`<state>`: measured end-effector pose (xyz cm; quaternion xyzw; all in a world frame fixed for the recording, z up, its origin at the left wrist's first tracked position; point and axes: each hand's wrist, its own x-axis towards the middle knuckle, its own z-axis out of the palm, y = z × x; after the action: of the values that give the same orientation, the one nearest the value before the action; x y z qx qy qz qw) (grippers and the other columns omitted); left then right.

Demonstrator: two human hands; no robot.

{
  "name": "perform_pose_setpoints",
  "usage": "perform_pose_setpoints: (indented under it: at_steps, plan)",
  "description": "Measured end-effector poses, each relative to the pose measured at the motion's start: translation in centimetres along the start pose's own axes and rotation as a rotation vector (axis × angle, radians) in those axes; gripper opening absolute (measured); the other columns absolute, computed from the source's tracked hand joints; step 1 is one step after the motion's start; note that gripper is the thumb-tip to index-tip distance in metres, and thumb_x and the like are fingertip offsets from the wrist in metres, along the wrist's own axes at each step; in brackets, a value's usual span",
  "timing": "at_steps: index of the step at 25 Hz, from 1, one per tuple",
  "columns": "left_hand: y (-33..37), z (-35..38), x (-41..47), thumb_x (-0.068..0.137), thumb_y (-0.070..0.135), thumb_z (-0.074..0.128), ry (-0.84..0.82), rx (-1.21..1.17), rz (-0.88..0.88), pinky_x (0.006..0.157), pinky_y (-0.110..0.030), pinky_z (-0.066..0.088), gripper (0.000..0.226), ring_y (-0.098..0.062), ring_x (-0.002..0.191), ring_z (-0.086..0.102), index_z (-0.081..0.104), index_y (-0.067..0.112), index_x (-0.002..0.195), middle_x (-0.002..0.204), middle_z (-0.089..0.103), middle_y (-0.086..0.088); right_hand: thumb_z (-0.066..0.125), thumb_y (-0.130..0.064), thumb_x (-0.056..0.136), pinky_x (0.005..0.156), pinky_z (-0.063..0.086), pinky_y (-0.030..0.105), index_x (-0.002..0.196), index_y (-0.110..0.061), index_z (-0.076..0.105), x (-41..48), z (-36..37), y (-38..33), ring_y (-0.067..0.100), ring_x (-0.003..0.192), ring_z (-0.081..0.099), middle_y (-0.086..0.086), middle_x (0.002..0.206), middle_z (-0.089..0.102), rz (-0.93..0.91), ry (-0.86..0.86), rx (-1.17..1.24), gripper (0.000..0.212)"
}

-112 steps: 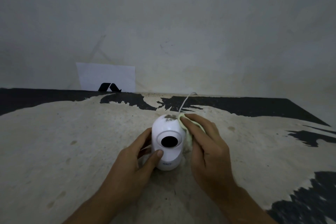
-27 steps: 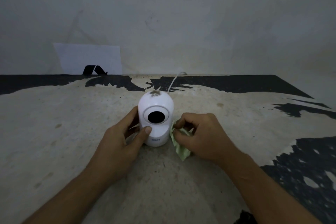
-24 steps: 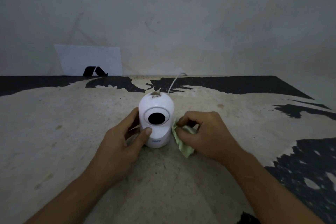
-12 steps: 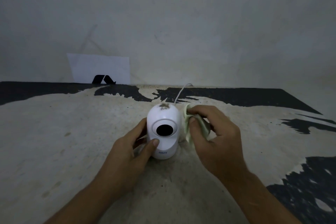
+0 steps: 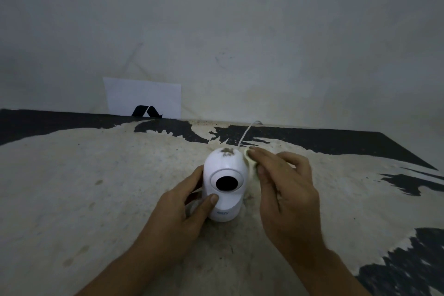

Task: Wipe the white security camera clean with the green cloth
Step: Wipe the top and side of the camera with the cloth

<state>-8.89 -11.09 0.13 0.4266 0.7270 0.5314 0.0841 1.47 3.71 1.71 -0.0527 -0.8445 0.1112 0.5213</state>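
While the left hand (image 5: 182, 209) wraps the lower body of the white security camera (image 5: 224, 185) at frame centre, thumb pressed on its front and fingers curled behind, the right hand (image 5: 286, 190) presses the bunched green cloth (image 5: 251, 163) against the camera's upper right side with fingers together. A dirt patch (image 5: 227, 151) sits on the dome beside the cloth. Pushing sideways too hard could tip the camera or tug its white cable (image 5: 246, 133), and the dome patch may be missed.
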Motion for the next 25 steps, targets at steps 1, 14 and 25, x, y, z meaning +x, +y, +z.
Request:
perform_pose_setpoints:
  at_steps: [1,14,25]
  plan:
    - [0.0,0.0,0.0,0.079,0.044,0.052,0.002,0.003,0.003,0.073,0.009,0.032,0.047,0.034,0.099,0.039,0.027,0.065,0.112,0.097,0.036,0.067,0.05,-0.012,0.09,0.082,0.052,0.032,0.117,-0.009,0.059,0.0,0.2,-0.2,0.018,0.1,0.054,0.005,0.112,0.067,0.012,0.009,-0.015,0.029]
    - [-0.5,0.2,0.2,0.077,0.048,0.053,0.034,-0.008,-0.028,0.071,0.01,0.032,0.049,0.036,0.094,0.038,0.024,0.062,0.113,0.112,0.038,0.046,0.037,-0.023,0.096,0.083,0.052,0.035,0.117,-0.011,0.06,-0.1,1.0,-0.9,0.02,0.103,0.057,0.003,0.117,0.066,-0.092,-0.038,-0.076,0.034]
    - [-0.5,0.3,0.2,0.074,0.045,0.053,0.043,-0.021,-0.068,0.068,0.01,0.033,0.049,0.034,0.085,0.042,0.026,0.053,0.115,0.103,0.039,0.045,0.044,-0.019,0.091,0.084,0.048,0.033,0.115,-0.022,0.059,0.0,1.5,-2.2,0.015,0.108,0.052,-0.005,0.117,0.067,-0.266,-0.145,-0.148,0.028]
